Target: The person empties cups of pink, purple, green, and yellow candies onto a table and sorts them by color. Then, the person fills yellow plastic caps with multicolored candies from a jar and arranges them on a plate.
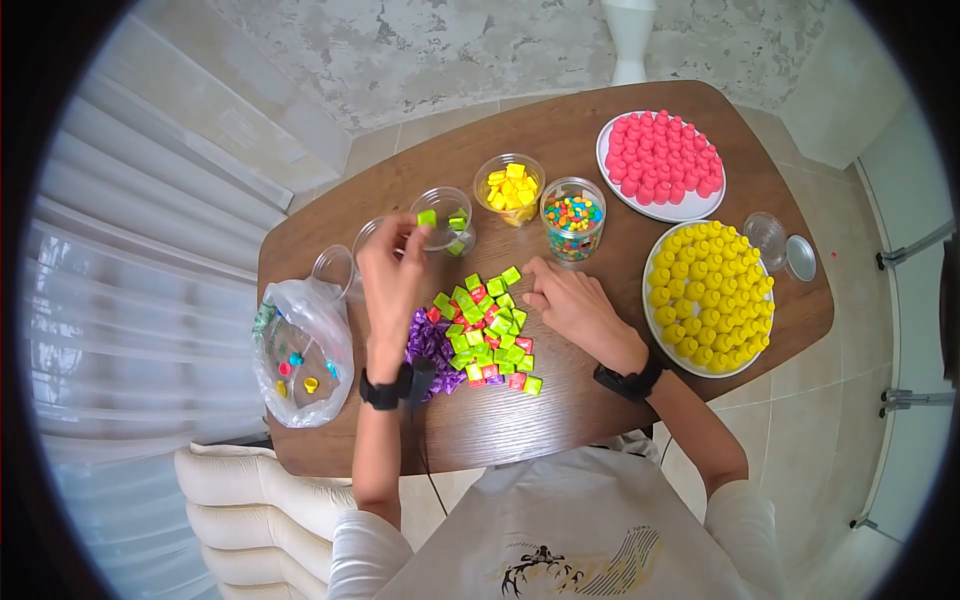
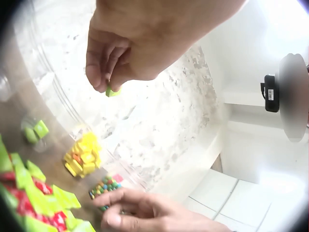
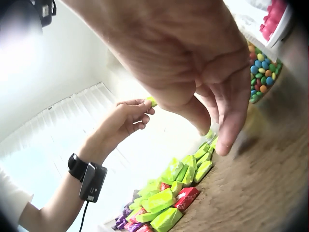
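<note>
My left hand [image 1: 392,268] pinches a green wrapped candy [image 1: 427,218] between thumb and fingertips, above the rim of a clear plastic cup [image 1: 446,204]. A few green candies [image 1: 457,247] lie inside that cup. Close to the right side of a pile of green and red wrapped candies [image 1: 490,330] is my right hand [image 1: 585,312], its fingers loosely bent with nothing between them. In the right wrist view, its fingertips [image 3: 224,146] hang just over the pile's edge. Purple wrapped candies [image 1: 430,350] lie heaped left of the pile.
Behind the pile stand a cup of yellow candies [image 1: 512,188] and a tub of multicolored candies [image 1: 573,222]. Plates of pink pieces [image 1: 662,211] and yellow pieces [image 1: 655,335] sit on the right. At left are a clear bag [image 1: 318,385] and another clear cup [image 1: 333,266].
</note>
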A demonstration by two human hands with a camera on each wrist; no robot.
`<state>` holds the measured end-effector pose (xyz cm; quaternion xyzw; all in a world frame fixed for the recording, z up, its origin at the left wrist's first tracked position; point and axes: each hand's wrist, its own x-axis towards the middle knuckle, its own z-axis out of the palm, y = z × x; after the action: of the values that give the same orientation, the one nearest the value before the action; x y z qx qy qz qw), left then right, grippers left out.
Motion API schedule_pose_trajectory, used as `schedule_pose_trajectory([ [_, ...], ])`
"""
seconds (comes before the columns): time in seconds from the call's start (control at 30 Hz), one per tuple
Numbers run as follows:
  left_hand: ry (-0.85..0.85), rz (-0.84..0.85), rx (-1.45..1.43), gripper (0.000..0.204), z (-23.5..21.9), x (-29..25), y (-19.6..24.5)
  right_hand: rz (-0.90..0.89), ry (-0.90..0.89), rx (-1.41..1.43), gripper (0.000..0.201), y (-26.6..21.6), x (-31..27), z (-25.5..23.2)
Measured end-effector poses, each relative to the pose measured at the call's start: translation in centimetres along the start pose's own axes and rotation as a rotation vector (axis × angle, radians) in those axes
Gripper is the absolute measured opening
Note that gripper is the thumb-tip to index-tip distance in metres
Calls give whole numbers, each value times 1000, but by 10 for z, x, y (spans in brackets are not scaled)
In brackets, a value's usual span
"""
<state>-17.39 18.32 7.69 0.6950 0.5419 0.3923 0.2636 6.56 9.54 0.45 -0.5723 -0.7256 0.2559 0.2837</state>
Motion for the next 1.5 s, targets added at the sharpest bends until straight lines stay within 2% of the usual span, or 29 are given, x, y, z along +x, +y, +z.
schedule_pose_trajectory([
  [0.03,61,43,94,19,-2,8,-8,-7,0,-1,26,-1,2,3],
  [0.1,68,70,115,20,3,14,-20,-62,9,-93,32,-3,9,11],
  [0.2,49,105,153,21,8,9,-15,-112,-8,-109,37,3,19,25],
  [0.3,24,20,19,20,13,-10,1,-128,-8,-138,36,12,30,37],
  [0.33,2,-3,-37,19,15,-18,6,-124,-12,-138,36,8,28,34],
  [0.4,-12,-31,-94,18,22,-31,7,23,-33,-138,32,1,27,28],
  [0.53,-247,44,-61,18,34,-55,8,-130,61,-115,27,13,22,25],
  [0.6,-285,125,-43,19,46,-65,2,77,-95,143,22,-6,16,6],
  [0.73,-255,208,-21,17,54,-72,12,1,-66,382,21,-4,4,18],
  [0.8,-304,26,-129,13,53,-73,13,17,-94,512,21,-8,0,16],
  [0.93,-353,23,-112,10,41,-64,17,13,-75,619,21,-12,-6,13],
  [1.03,-110,-11,-256,7,25,-41,9,50,-18,516,23,-14,-8,12],
  [1.07,-20,-59,-292,8,17,-33,21,26,-6,399,24,-14,-9,13],
  [1.1,40,-39,-267,10,12,-20,15,0,6,282,25,-14,-9,14],
  [1.13,101,-17,-242,13,8,-11,12,-2,7,282,25,-16,-9,16],
  [1.23,166,74,-140,19,12,-7,12,22,-73,153,33,-28,-11,23],
  [1.3,135,80,-93,23,15,-17,18,2,42,-71,36,-34,-13,28],
  [1.4,87,78,-64,25,25,-38,19,-3,10,-99,38,-32,-16,30],
  [1.47,-37,73,-114,17,31,-50,5,30,-25,-62,37,-30,-14,29],
  [1.5,-125,15,-105,14,32,-57,-1,61,-55,-26,36,-28,-13,28],
])
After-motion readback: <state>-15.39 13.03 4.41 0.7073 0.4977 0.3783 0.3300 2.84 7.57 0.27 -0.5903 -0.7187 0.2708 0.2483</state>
